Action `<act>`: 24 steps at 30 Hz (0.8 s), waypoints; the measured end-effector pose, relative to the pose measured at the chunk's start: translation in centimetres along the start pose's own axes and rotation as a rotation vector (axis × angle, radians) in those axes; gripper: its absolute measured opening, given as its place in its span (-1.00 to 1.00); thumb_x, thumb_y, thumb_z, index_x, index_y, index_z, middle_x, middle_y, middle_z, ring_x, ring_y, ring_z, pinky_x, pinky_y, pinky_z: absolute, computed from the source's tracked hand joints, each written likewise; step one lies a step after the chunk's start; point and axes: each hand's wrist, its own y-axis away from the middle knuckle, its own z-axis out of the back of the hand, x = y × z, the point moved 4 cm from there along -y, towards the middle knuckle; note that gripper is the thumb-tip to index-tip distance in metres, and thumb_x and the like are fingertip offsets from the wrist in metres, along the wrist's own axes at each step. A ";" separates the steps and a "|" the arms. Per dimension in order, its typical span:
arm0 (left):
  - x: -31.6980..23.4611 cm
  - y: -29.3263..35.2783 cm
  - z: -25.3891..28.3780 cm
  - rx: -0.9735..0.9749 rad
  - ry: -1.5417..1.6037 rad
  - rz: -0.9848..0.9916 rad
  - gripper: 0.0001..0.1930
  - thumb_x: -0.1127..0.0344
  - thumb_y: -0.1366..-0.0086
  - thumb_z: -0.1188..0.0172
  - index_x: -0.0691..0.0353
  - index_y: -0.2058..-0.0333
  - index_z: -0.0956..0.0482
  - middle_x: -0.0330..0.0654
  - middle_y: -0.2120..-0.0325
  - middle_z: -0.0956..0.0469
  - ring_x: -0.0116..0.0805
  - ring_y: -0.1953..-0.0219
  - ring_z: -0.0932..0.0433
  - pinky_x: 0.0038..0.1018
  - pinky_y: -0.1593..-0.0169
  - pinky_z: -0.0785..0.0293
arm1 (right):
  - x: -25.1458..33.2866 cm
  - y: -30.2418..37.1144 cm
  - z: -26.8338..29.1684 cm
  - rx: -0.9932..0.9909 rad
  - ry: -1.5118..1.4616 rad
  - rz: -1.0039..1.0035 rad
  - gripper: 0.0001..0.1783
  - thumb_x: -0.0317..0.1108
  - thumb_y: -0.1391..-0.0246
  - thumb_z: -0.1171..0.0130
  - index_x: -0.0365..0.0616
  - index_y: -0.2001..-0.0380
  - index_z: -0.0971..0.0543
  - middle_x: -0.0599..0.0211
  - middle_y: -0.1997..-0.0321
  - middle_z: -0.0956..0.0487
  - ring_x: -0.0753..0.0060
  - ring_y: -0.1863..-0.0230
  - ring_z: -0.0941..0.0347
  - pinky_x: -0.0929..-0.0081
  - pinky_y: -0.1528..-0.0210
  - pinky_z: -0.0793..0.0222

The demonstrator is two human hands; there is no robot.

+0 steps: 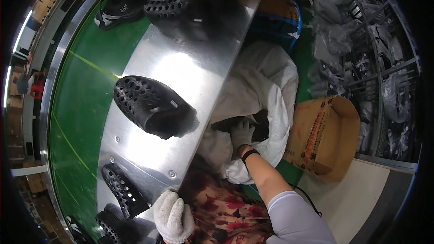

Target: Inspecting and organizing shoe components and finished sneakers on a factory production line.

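Note:
My right hand (pixel 242 134), in a pale glove, reaches down into a white woven sack (pixel 282 86). Its fingers are spread over dark contents, whose kind I cannot make out. My left hand (pixel 172 217), in a white knit glove, is at the near edge of the metal bench (pixel 149 153). The fingers are curled in, and their inner side is hidden. A black shoe-shaped piece (pixel 153 104) with a perforated front, like a clog or a shoe form, lies alone mid-bench. Another perforated black piece (pixel 123 192) lies beyond my left hand.
More perforated black pieces (pixel 174 7) and a black sneaker (pixel 120 11) are at the far end. A green conveyor belt (pixel 86 90) runs along the left. Right of the sack stands an open cardboard box (pixel 323 138), near a metal rack (pixel 384 72) with plastic-wrapped goods.

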 end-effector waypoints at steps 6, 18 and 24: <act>0.5 0.7 -0.2 -0.012 -0.004 -0.008 -0.59 0.51 -0.19 -0.38 0.32 -0.05 -0.61 0.13 0.04 -0.65 0.16 0.00 -0.65 -0.04 -0.13 -0.54 | -4.4 -0.7 3.3 0.274 -0.410 0.268 -0.43 0.03 -0.07 -0.32 0.01 -0.11 -0.67 0.12 -0.26 -0.60 0.06 -0.33 -0.47 0.06 -0.29 -0.40; 0.9 0.8 -0.5 -0.087 0.106 0.017 -0.55 0.62 -0.10 -0.35 0.31 -0.02 -0.58 0.12 0.02 -0.61 0.19 -0.01 -0.62 -0.04 -0.11 -0.55 | -10.5 0.7 15.2 0.359 -1.305 0.114 -0.68 -0.34 -0.08 -0.47 -0.37 0.20 -0.67 0.25 0.17 -0.71 0.32 0.21 -0.65 0.36 0.12 -0.54; 0.2 0.2 -0.9 -0.109 0.065 0.029 -0.56 0.58 -0.14 -0.34 0.32 -0.04 -0.58 0.10 0.01 -0.61 0.19 -0.04 -0.59 -0.03 -0.15 -0.51 | -11.9 2.4 18.6 0.582 -1.951 -0.033 -0.71 -0.40 -0.17 -0.40 -0.37 0.11 -0.64 0.21 0.18 -0.71 0.33 0.21 -0.68 0.39 0.12 -0.60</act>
